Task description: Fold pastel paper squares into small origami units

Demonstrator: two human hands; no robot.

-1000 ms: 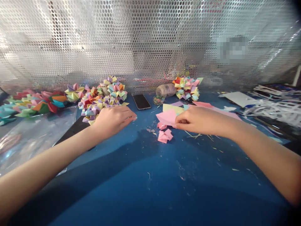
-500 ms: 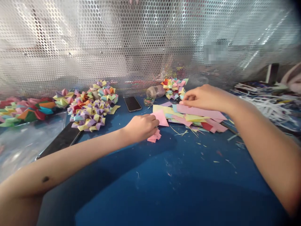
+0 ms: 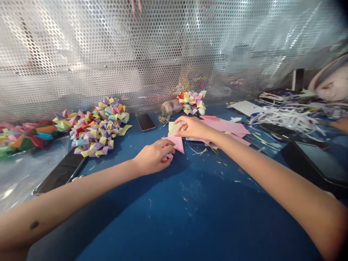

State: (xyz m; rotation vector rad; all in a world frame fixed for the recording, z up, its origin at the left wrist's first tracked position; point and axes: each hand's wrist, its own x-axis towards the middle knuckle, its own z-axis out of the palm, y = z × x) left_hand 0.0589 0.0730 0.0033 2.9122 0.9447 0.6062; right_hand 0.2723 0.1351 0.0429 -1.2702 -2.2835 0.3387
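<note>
My left hand [image 3: 155, 156] has its fingers curled over small folded pink paper pieces [image 3: 168, 157], partly hidden beneath them. Beside its fingertips lies a pink paper square [image 3: 178, 144]. Just above that square hovers my right hand [image 3: 192, 128], thumb and fingers apart, with nothing visible between them. Its fingertips are close to a pale yellow paper [image 3: 172, 127]; whether they touch it I cannot tell. Under and behind the right hand spreads a loose pile of coloured paper strips, with a wide pink strip [image 3: 228, 126] on top.
Folded-paper clusters [image 3: 94, 139] stand at left, another paper ball [image 3: 192, 102] at the back. A phone [image 3: 146, 122] lies between them, near a clear bottle [image 3: 172, 107]. White paper strips [image 3: 282, 117] and a dark tablet-like device [image 3: 320, 163] sit at right. A perforated metal panel [image 3: 163, 54] closes the back.
My right hand has come left and nearer, from the back of the strip pile to beside the pink square. My left hand has shifted slightly over the folded pink pieces. The view has turned right.
</note>
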